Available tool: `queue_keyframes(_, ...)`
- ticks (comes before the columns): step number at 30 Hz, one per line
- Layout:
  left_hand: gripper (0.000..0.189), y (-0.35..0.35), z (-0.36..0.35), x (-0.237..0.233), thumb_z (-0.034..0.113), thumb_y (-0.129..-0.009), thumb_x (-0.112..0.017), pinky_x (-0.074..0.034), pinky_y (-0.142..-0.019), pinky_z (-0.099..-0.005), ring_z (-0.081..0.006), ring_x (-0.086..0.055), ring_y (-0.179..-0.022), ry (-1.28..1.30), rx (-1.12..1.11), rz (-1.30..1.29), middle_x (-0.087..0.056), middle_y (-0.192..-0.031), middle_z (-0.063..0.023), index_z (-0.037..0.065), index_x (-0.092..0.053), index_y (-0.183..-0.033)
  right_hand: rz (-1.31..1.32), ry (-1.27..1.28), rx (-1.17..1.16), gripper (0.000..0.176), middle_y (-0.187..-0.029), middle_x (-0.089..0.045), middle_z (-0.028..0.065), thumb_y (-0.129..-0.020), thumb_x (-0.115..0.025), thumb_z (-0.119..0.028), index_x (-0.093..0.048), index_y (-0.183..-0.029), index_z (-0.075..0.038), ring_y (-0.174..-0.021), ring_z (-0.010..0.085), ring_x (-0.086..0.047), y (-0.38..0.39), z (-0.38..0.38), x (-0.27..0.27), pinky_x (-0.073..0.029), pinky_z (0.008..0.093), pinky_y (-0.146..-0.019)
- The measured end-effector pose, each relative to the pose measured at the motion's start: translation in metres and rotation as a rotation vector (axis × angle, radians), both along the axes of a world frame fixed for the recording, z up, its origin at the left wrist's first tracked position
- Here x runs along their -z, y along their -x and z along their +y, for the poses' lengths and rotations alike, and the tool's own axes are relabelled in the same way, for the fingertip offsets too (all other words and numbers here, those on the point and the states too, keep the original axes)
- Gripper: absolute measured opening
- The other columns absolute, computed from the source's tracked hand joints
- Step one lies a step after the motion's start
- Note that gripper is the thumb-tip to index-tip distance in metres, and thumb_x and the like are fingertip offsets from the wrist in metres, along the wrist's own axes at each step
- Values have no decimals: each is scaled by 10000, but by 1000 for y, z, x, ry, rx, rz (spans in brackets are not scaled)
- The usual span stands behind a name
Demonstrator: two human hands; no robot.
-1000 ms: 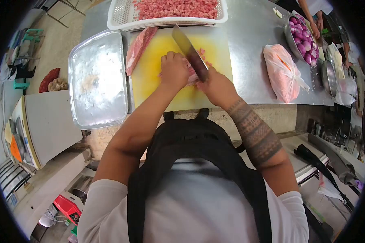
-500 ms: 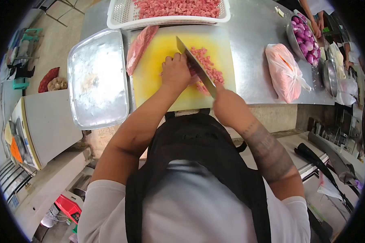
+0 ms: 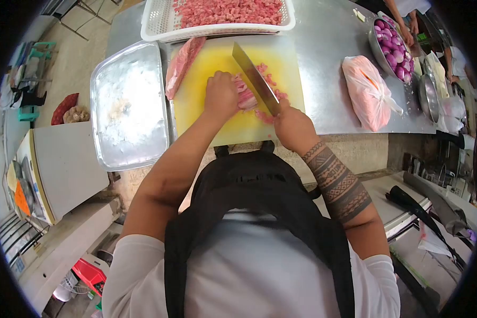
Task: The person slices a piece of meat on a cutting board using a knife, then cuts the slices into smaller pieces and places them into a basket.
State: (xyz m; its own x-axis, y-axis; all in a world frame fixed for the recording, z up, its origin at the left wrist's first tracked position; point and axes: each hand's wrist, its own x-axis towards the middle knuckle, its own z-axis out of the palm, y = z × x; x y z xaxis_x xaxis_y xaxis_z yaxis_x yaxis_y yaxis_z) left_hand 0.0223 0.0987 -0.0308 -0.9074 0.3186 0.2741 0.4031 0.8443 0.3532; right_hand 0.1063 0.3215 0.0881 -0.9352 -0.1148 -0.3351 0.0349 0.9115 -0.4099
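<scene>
My right hand (image 3: pixel 293 126) is closed round the handle of a kitchen knife (image 3: pixel 255 78), whose broad blade points up and left over the cutting board (image 3: pixel 196 119). On the board my left hand (image 3: pixel 221 94) grips sliced strips of raw meat (image 3: pixel 245 94), its fingers curled over their left side. The blade stands just right of these strips. Small diced meat (image 3: pixel 269 79) lies beyond the blade, partly hidden by it. A longer piece of raw meat (image 3: pixel 184 66) rests along the board's left edge.
A white basket (image 3: pixel 217 33) of diced meat stands at the back. To the left is a metal tray (image 3: pixel 161 100). A tied plastic bag (image 3: pixel 370 98) and a bowl of peeled red onions (image 3: pixel 392 50) sit on the right. Another person's hand (image 3: pixel 408 36) is near the bowl.
My left hand has shifted slightly left, showing more of the meat strips. The knife has moved slightly, and less diced meat shows past its blade. The view has shifted a little.
</scene>
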Motion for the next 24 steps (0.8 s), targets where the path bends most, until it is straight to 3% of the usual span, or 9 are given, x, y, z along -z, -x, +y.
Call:
queue_keyframes(3, 223, -7, 14, -11, 139, -919, -575, -506, -861, -521, -379, -620, -1018, -19, -143, -52, -651, -1112, -136, 37, -665, -1096, -42, -77, -64, 339, -886, -737, 248, -1003, -609, -223, -526, -1205, 36, -859, 461, -735, -6, 1, -19, -578, 563, -760)
queue_keyframes(8, 262, -10, 20, -25, 178, -911, -590, -502, -862, -534, -365, -618, -1028, 38, -159, -157, -651, -1120, -124, 52, -656, -1130, -141, -115, -136, 291, -900, -739, 259, -967, -573, -126, -538, -1198, 47, -860, 464, -734, -31, 10, -60, -579, 559, -775)
queue_keyframes(11, 258, -7, 18, -20, 165, -912, -600, -511, -854, -535, -383, -622, -1010, 28, -150, -127, -657, -1106, -148, 28, -649, -1125, -61, -35, -149, 259, -920, -736, 270, -959, -541, -98, -540, -1172, 48, -885, 464, -735, -18, 2, -47, -577, 556, -797)
queue_keyframes(14, 259, -8, 19, -25, 175, -908, -601, -493, -878, -542, -373, -611, -1042, 45, -166, -172, -655, -1120, -135, 45, -648, -1127, 25, 100, -89, 265, -905, -713, 299, -969, -565, -136, -513, -1155, 44, -905, 487, -706, 17, -27, 25, -550, 581, -803)
queue_keyframes(21, 240, -10, 15, -11, 177, -905, -612, -474, -870, -536, -372, -608, -1050, -43, -217, -71, -662, -1100, -149, 40, -639, -1100, 64, 60, -84, 292, -944, -720, 290, -964, -585, -176, -531, -1159, 35, -928, 472, -712, 28, -24, 26, -555, 579, -825)
queue_keyframes(24, 238, -1, 4, 14, 161, -897, -628, -476, -869, -512, -377, -607, -1012, -9, -135, -41, -653, -1074, -162, 23, -635, -1090, 62, 88, -48, 290, -940, -719, 287, -966, -582, -174, -530, -1169, 27, -921, 472, -711, 15, -12, 5, -555, 583, -813)
